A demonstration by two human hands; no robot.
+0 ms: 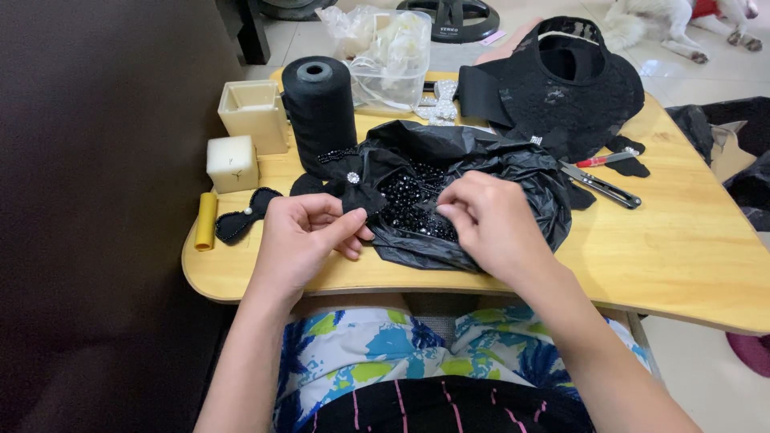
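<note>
Beside the one black thread cone (319, 112) stood two cream square candles (233, 163), one yellow tube (207, 220) and two hands (301, 236).

— What is lying at the desk's front edge?
— A black fabric bow (351, 186) with a sparkling centre stone, sitting beside a crumpled black plastic bag (473, 172) holding shiny black beads (413, 204).

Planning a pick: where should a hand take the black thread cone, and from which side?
Grip the thread cone around its mid body, coming from above and the front-left. It stands upright and tapers upward; the cream box sits at its left, the black bag and bow crowd its right base.
</note>
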